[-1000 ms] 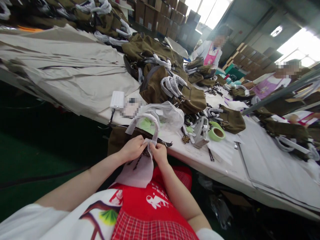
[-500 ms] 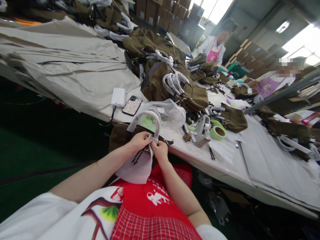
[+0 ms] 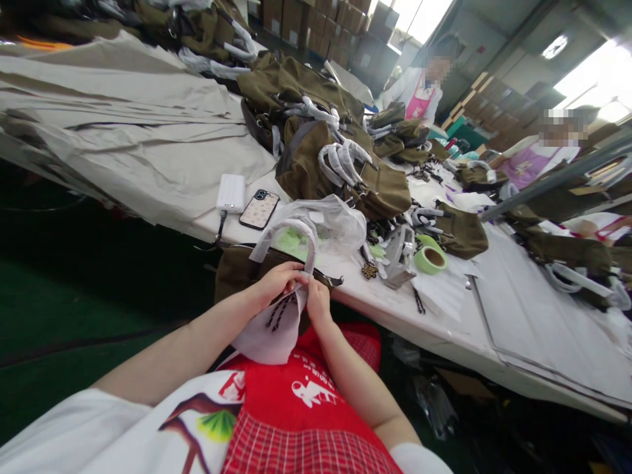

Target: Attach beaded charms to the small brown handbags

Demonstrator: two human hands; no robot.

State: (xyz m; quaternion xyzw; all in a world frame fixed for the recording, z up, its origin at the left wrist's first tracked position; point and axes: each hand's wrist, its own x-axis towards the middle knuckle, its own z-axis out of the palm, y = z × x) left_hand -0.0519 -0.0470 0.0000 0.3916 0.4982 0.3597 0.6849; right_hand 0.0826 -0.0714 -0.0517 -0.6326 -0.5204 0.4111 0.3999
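An olive-brown handbag (image 3: 232, 271) leans at the table's front edge, close to my body. Its arched handle (image 3: 312, 242) is wrapped in white padding. At the base of that handle my left hand (image 3: 280, 284) is closed, fingers pinching the top of a thin white sheet (image 3: 266, 339). My right hand (image 3: 318, 301) is closed beside it, thumb and fingers pressed on the same sheet where it meets the handle. Dark beaded cords (image 3: 280, 313) hang against the sheet under my fingers. My fingertips partly hide the join between sheet and handle.
Behind the bag lie a clear plastic bag (image 3: 340, 220), a phone (image 3: 259, 209) and a white power bank (image 3: 231, 193). To the right stand a metal tape dispenser (image 3: 399, 260) and a green tape roll (image 3: 430, 259). Olive bags (image 3: 316, 155) are heaped beyond. Co-workers stand across the table.
My left hand has shifted slightly right over the handle base, its fingers curling more. My right hand has turned more upright. The cords and sheet have moved slightly right.
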